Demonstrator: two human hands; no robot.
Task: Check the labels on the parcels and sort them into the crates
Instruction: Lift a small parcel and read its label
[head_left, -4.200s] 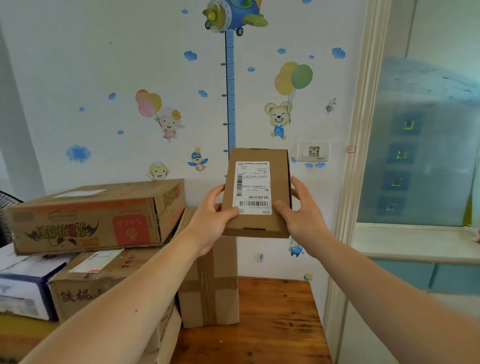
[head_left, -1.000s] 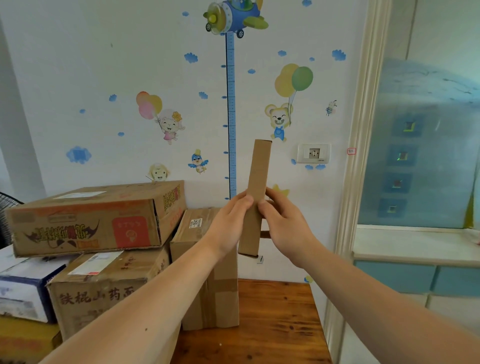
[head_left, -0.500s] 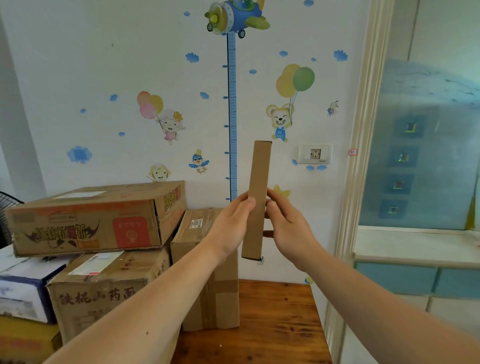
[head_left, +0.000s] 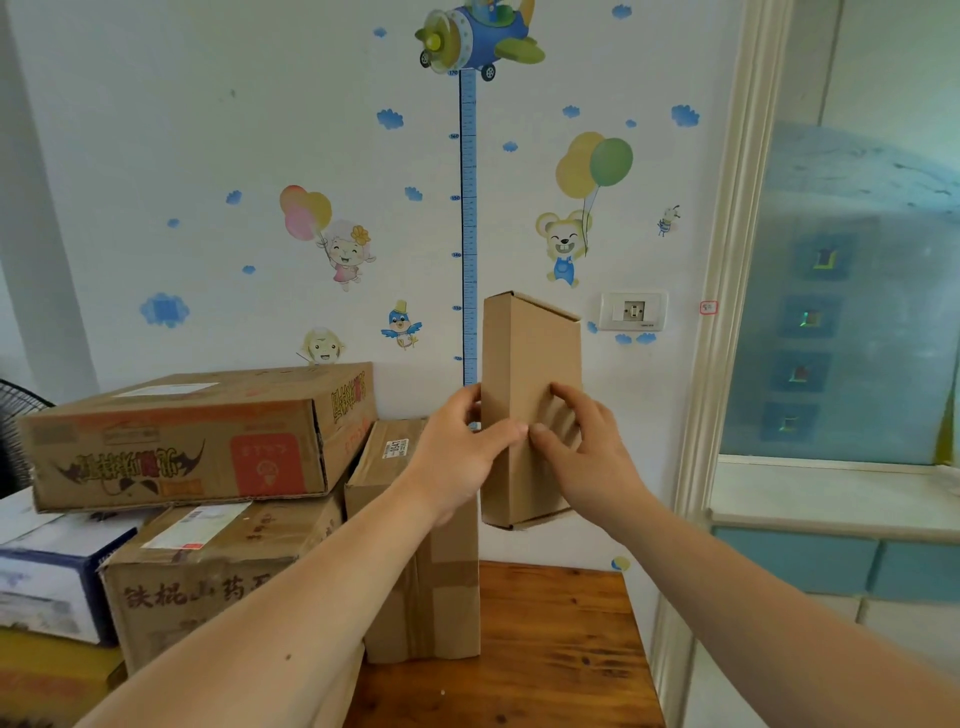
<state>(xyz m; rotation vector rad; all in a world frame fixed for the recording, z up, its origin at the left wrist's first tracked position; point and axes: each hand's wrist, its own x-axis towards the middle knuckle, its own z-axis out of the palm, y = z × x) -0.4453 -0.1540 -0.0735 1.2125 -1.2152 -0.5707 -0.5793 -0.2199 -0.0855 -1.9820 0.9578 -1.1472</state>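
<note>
So, holding a small parcel (head_left: 530, 353) up in the air with both hands, upright on its short end, plain brown face turned to the camera and a narrow side showing along the left. Well above the wooden table (head_left: 550, 649), not touching anything else, in front of the blue height chart (head_left: 468, 208) on the far wall.

Left hand (head_left: 454, 460) gripping the left edge: thumb laid across the near face, fingers gone round behind, so can't see them. Right hand (head_left: 584, 452) on the near face, fingers bent and pressed against the cardboard, thumb tip just about meeting the left thumb.

Off to the left, a stack of bigger boxes: wide printed carton (head_left: 197, 436) on top, carton with dark characters (head_left: 218, 577) under it, blue-and-white box (head_left: 47, 571) further left. Tall taped box (head_left: 421, 561) standing on the table just beside the stack, partly behind the left forearm, small sticker on its top.

Wall socket (head_left: 632, 310) right of the parcel, cartoon stickers all over the wall, frosted window and ledge at the far right.
</note>
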